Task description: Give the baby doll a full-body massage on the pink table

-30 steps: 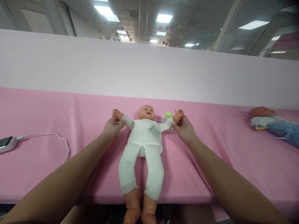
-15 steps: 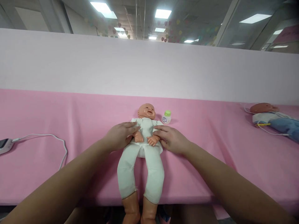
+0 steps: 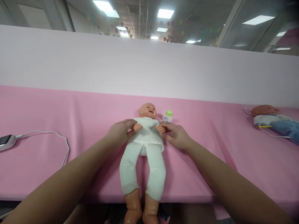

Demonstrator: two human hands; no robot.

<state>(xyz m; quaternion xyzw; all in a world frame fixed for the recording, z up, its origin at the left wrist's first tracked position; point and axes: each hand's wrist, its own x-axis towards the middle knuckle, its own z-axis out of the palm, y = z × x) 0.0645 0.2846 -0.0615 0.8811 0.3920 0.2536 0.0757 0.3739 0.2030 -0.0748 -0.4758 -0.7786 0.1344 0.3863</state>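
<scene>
Head view | left hand (image 3: pixel 119 133), right hand (image 3: pixel 179 136) — each gripping doll (image 3: pixel 146 133) by wrist | bottle (image 3: pixel 168 116) beside it — device (image 3: pixel 7 142) left, second doll (image 3: pixel 281 124) right

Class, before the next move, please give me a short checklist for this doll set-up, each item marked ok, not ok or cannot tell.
1. Doll lying face up on the pink cover: ok.
2. Left hand and right hand each at one of the doll's arms: ok.
3. Doll's feet resting on the cover: not ok, they extend past its front edge.
4. Bottle with its green lid on: ok; whether tightly closed, cannot tell.
5. White cable apart from the doll: cannot tell, its far end is out of sight.
</scene>
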